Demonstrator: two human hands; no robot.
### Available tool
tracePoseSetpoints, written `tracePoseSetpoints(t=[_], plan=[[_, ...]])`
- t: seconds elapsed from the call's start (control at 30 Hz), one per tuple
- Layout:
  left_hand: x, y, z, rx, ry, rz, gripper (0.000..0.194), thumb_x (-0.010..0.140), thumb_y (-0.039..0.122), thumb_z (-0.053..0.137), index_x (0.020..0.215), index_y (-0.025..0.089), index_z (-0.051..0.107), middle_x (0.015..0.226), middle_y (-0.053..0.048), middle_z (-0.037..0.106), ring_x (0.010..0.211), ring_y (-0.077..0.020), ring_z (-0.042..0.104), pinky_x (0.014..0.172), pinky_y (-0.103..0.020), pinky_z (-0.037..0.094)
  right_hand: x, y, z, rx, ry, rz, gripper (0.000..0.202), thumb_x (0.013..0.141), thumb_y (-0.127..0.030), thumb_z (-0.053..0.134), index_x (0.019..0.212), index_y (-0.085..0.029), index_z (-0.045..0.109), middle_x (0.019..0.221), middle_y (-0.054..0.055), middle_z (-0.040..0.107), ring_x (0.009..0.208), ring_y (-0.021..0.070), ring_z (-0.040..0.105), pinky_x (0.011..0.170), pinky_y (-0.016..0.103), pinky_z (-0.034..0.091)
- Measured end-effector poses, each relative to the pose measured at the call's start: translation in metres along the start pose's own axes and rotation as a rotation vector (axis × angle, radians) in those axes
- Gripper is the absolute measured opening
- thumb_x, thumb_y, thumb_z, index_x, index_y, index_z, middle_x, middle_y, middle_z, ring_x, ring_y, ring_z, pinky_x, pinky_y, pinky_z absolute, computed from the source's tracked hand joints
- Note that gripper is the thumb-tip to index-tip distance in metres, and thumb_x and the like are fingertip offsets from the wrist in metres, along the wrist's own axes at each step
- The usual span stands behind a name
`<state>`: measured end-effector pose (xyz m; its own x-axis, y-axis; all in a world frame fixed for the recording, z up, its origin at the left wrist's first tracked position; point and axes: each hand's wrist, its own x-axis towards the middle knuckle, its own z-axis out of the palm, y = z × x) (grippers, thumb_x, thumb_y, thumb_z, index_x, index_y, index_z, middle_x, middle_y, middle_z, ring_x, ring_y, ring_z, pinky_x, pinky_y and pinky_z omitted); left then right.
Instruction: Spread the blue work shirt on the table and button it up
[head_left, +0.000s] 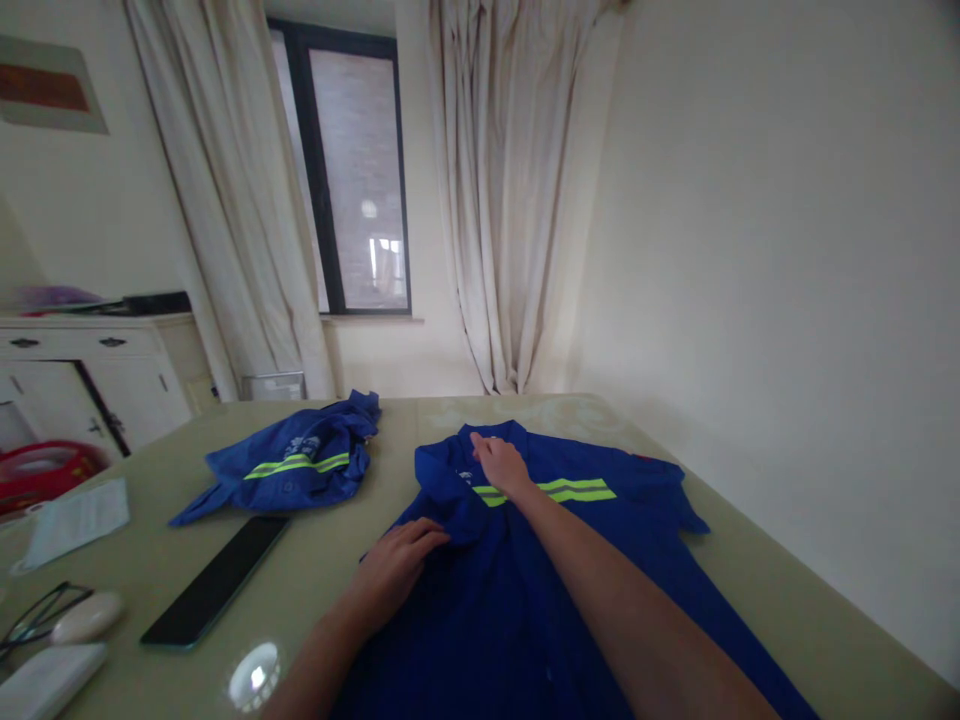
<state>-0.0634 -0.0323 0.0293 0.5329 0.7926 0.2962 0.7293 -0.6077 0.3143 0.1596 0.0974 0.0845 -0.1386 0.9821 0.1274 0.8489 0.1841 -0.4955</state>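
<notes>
A blue work jacket (480,610) with a yellow-green and grey reflective stripe lies spread on the table, collar toward the far edge. Its left side is folded inward over the chest, covering part of the stripe. My left hand (401,560) is at that folded side, its fingers curled on the cloth and the thumb hidden. Near the collar, my right hand (501,465) is closed on the fabric, its forearm crossing over the jacket's front. The jacket's right sleeve (660,485) stretches out toward the wall side.
A second blue garment (300,455) lies bunched at the left on the table (382,480). Nearer me are a black phone (214,585), a face mask (79,520), glasses (45,610), a rounded white object (88,617) and a white case (52,680). A wall (795,300) borders the right.
</notes>
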Motion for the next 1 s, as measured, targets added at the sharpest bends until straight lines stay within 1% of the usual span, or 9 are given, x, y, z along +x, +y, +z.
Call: tracePoseSetpoints(t=[0.17,0.3,0.37,0.5,0.63,0.77,0.83,0.9,1.0], plan=[[-0.005,-0.007,-0.006,-0.041,0.089,-0.071,0.061,0.083,0.004,0.054,0.136,0.035,0.054,0.138,-0.001,0.061,0.126,-0.0222,0.058,0.110,-0.040,0.046,0.025,-0.060,0.023,0.027,-0.099,0.003,0.059,0.088,-0.072,0.055,0.099,-0.019,0.077,0.106,0.014,0.077,0.104,0.0315,0.071,0.083,0.036,0.052],[-0.010,-0.019,-0.015,-0.074,0.147,-0.226,0.061,0.074,0.002,0.057,0.129,0.029,0.057,0.129,-0.005,0.062,0.121,-0.0243,0.059,0.105,-0.039,0.047,0.031,-0.075,0.037,0.044,-0.125,-0.013,0.030,0.074,-0.049,0.080,0.089,-0.022,0.078,0.101,0.010,0.078,0.100,0.0295,0.071,0.080,0.032,0.052],[-0.011,-0.026,-0.020,-0.104,0.158,-0.295,0.046,0.073,0.002,0.055,0.111,0.025,0.062,0.113,-0.005,0.065,0.107,-0.0224,0.064,0.094,-0.034,0.050,0.039,-0.073,0.036,0.068,-0.084,-0.014,0.018,0.081,-0.040,0.074,0.089,-0.024,0.078,0.101,0.007,0.078,0.100,0.0258,0.071,0.080,0.030,0.050],[-0.011,-0.039,-0.028,-0.122,0.223,-0.322,0.023,0.074,0.004,0.051,0.083,0.023,0.058,0.083,0.000,0.061,0.080,-0.0183,0.062,0.075,-0.027,0.047,0.056,-0.059,0.029,0.108,0.025,0.049,0.025,0.095,-0.038,0.056,0.104,-0.022,0.073,0.108,0.009,0.075,0.103,0.0242,0.068,0.082,0.031,0.049],[-0.017,-0.048,-0.032,-0.087,0.246,-0.368,0.025,0.077,0.005,0.050,0.088,0.025,0.060,0.091,-0.001,0.066,0.091,-0.0203,0.065,0.080,-0.029,0.046,0.053,-0.046,0.038,0.142,0.006,0.076,0.030,0.100,-0.039,0.049,0.105,-0.019,0.072,0.103,0.010,0.075,0.099,0.0235,0.069,0.081,0.030,0.050],[-0.021,-0.039,-0.032,-0.004,0.145,-0.422,0.031,0.078,0.005,0.050,0.096,0.028,0.061,0.103,0.000,0.070,0.099,-0.0210,0.066,0.084,-0.030,0.044,0.038,-0.035,0.048,0.170,-0.105,0.005,0.034,0.087,-0.049,0.071,0.095,-0.017,0.072,0.087,0.007,0.075,0.084,0.0225,0.071,0.075,0.030,0.052],[-0.019,-0.028,-0.033,0.013,0.112,-0.340,0.019,0.082,0.013,0.056,0.093,0.027,0.061,0.098,0.000,0.069,0.094,-0.0203,0.065,0.081,-0.029,0.044,0.031,-0.029,0.046,0.161,-0.105,-0.026,0.037,0.075,-0.041,0.083,0.101,-0.017,0.072,0.094,0.006,0.076,0.087,0.0220,0.070,0.078,0.029,0.052],[-0.017,-0.018,-0.034,0.043,0.076,-0.248,0.006,0.088,0.030,0.061,0.085,0.025,0.061,0.090,-0.001,0.068,0.087,-0.0203,0.064,0.078,-0.030,0.044,0.024,-0.022,0.042,0.141,-0.051,-0.041,0.042,0.075,-0.031,0.083,0.114,-0.019,0.069,0.104,0.006,0.075,0.095,0.0209,0.069,0.082,0.028,0.051],[-0.016,-0.013,-0.035,0.105,0.011,-0.234,0.042,0.097,0.054,0.050,0.070,0.024,0.063,0.079,-0.003,0.067,0.081,-0.0216,0.064,0.079,-0.033,0.045,0.011,-0.003,0.027,0.095,0.038,-0.053,0.036,0.083,-0.023,0.073,0.118,-0.024,0.067,0.106,0.003,0.074,0.099,0.0197,0.068,0.087,0.029,0.049]])
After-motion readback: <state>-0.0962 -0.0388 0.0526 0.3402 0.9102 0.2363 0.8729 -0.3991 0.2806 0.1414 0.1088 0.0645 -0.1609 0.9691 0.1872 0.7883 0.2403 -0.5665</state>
